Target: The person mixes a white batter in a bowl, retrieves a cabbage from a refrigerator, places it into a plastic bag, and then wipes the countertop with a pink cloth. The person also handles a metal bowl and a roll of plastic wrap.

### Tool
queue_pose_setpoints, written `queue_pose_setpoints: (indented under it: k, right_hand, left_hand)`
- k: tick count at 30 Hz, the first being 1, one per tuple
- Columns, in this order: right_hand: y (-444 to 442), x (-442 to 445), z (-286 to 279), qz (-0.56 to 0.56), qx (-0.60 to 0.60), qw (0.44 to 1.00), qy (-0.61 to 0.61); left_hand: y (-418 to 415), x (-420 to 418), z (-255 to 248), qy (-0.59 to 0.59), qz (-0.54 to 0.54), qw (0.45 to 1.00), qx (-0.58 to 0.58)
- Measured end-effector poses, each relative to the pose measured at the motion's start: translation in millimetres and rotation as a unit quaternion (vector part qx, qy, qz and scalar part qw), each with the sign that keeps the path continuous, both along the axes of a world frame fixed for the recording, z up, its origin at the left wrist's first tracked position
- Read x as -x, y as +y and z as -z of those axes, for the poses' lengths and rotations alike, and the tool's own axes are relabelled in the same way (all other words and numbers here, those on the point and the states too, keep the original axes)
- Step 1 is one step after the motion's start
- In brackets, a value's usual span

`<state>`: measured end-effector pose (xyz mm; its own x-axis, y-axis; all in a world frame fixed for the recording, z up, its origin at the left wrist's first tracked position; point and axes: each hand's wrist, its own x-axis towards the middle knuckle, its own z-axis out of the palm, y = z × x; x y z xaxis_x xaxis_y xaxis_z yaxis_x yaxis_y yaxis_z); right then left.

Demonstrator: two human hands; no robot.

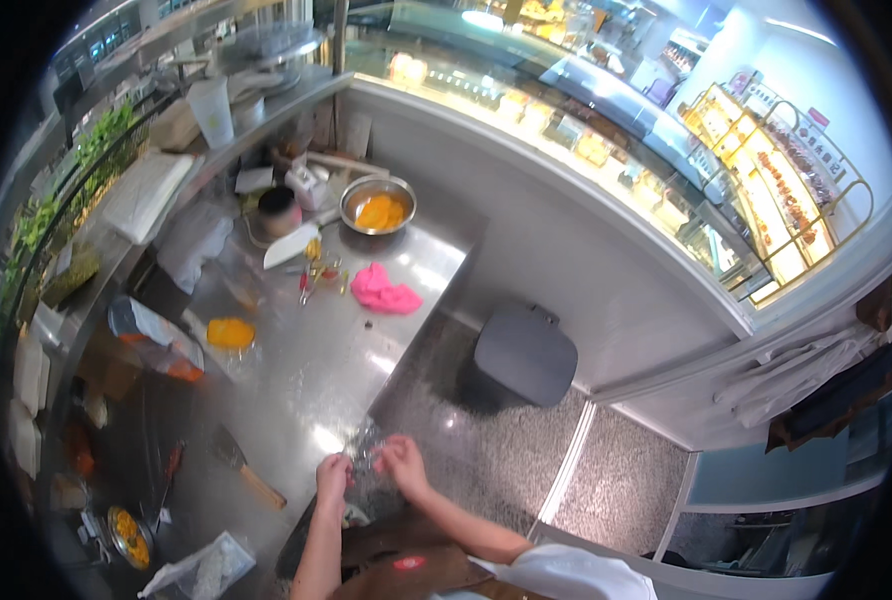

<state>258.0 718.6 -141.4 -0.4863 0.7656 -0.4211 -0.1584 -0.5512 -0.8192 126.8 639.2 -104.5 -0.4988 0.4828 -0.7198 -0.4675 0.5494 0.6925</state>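
Observation:
My left hand (334, 475) and my right hand (402, 459) are raised close together over the front edge of the steel counter (296, 390). Between their fingers hangs a thin clear plastic film or bag (365, 444), its outline hard to make out. Left of my hands lies a scraper with a wooden handle (262, 484). Farther up the counter are a pink cloth (386, 291), a steel bowl (377, 180) with orange pieces in it, and an orange block (230, 333) on clear plastic.
A grey lidded bin (527, 354) stands on the floor beyond the counter's edge. Small tools, a white-bladed knife or scraper (290, 246) and a black-lidded jar (278, 210) crowd the counter's back. A small pan (130, 536) and a plastic bag (205, 568) lie lower left.

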Motion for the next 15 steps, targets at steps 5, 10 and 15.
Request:
queue_pose_setpoints:
  k: [5,10,15]
  right_hand:
    - [7.4,24.0,2.9,0.036,0.062,0.997,0.034]
    - [13.1,35.1,-1.1,0.011,0.084,0.995,0.048]
    - [18.3,40.9,-12.9,-0.039,0.091,0.993,0.063]
  left_hand:
    - [-3.6,-1.1,11.1,0.011,0.004,0.999,-0.04]
    - [1.7,-6.9,-7.0,-0.034,-0.004,0.999,-0.035]
    - [4.1,-9.0,-7.3,-0.034,-0.007,0.999,-0.037]
